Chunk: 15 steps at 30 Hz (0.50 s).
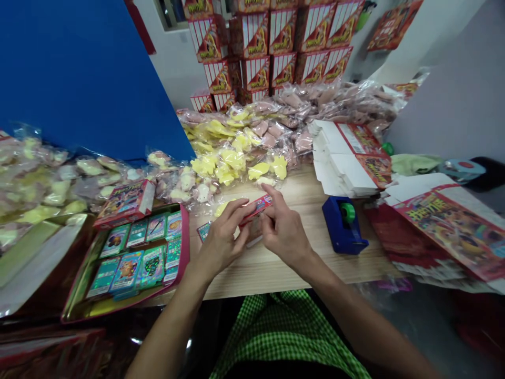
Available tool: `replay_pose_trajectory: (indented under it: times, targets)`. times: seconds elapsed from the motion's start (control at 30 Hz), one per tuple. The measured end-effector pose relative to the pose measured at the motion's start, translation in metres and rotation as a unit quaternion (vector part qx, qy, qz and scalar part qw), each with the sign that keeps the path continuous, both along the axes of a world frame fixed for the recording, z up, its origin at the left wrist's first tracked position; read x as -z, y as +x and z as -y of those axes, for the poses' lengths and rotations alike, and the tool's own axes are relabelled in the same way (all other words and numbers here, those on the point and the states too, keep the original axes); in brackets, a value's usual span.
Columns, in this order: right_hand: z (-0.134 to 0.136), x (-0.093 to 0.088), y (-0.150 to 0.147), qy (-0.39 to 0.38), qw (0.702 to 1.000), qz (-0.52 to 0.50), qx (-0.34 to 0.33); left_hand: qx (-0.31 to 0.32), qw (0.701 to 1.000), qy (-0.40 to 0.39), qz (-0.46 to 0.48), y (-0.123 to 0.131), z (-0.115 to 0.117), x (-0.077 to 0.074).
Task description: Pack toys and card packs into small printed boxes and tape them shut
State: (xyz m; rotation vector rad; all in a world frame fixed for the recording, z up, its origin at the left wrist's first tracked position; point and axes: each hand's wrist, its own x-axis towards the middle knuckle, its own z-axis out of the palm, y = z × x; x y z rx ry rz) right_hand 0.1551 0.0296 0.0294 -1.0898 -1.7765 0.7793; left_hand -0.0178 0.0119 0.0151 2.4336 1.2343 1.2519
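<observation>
Cards (128,271) fill a pink-rimmed tin (184,237); rightward, my left hand (225,234) grasps a small red box (259,205) over the table (244,271), my right hand (287,231) at its other end, clasping or merely touching I can't tell from here; then a blue tape dispenser (335,226).

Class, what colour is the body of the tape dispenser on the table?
Dark blue: the tape dispenser shows in the head view.

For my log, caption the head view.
Left hand holding a red box, right hand at its end, blue tape dispenser nearby.
</observation>
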Motion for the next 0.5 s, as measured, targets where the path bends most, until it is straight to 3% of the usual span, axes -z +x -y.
replay_pose_trajectory:
  times: [0.07, 0.17, 0.23, 0.5]
  targets:
    - [-0.001, -0.003, 0.002, -0.077, 0.994, -0.076, -0.021, -0.028, 0.999, 0.033, 0.002, 0.006, -0.003, 0.003]
    - [-0.001, -0.008, 0.004, -0.203, 0.951, -0.22, -0.074, -0.042, 0.997, 0.057, 0.017, 0.011, -0.005, 0.007]
    - [0.001, -0.009, 0.005, -0.243, 0.93, -0.26, -0.095, -0.038, 0.998, 0.052, 0.023, 0.012, -0.005, 0.008]
    - [-0.002, 0.008, -0.003, -0.205, 0.95, -0.231, -0.053, -0.025, 1.0, 0.01, 0.016, 0.006, -0.004, -0.004]
